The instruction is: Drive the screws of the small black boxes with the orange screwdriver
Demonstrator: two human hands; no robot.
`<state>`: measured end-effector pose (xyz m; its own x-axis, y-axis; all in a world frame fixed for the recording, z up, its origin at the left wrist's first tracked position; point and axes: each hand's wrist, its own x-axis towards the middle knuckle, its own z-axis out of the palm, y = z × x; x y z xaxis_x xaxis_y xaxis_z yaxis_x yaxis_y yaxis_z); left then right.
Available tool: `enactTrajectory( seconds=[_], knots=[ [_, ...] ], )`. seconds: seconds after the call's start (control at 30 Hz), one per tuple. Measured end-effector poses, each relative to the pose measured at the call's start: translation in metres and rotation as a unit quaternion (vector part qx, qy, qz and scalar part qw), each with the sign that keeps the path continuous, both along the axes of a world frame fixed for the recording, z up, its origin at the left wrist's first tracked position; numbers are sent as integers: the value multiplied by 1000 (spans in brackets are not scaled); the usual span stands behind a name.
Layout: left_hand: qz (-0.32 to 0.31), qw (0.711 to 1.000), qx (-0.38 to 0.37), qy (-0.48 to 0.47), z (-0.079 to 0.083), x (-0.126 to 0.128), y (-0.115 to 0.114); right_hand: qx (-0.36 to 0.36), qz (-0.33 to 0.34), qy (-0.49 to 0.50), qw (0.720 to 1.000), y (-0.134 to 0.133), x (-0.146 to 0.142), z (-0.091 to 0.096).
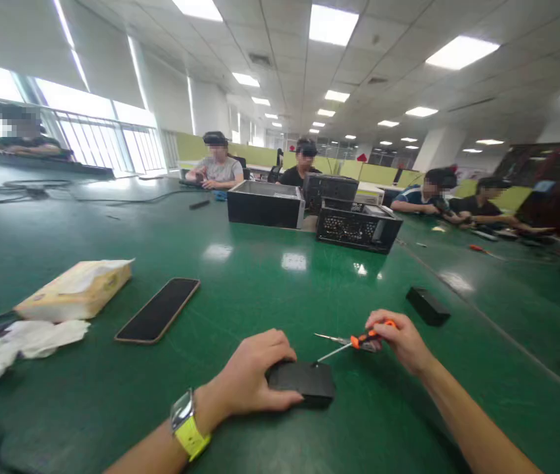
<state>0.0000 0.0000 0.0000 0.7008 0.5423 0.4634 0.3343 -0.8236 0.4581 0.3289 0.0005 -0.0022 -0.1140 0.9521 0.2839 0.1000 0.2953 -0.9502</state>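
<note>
My left hand (254, 375), with a yellow-strapped watch (188, 424) on the wrist, grips a small black box (309, 382) and presses it on the green table. Thumb and fingers lie along its two long sides. In my right hand (401, 339) is a screwdriver (356, 342) with an orange and black handle, held tilted. Its metal tip meets the top of the box near the far right corner. Behind the handle, a slim pointed metal tool (331, 338) lies on the table, partly hidden. A second black box (428, 306) rests farther right.
A phone (158, 311), a tissue pack (77, 289) and crumpled tissues (27, 342) lie to the left. Opened computer cases (358, 227) stand across the green table (240, 276). An orange screwdriver (480, 249) lies far right. Several people sit around the far side.
</note>
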Motion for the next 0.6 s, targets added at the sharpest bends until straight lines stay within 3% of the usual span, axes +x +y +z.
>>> enactTrajectory(
  seconds=[0.33, 0.6],
  knots=[
    [2, 1000, -15, 4, 1, 0, 0, 38, -17, -43, 998, 0, 6, 1],
    [-1, 1000, -18, 7, 2, 1, -1, 130, -32, -132, 982, -11, 5, 22]
  ],
)
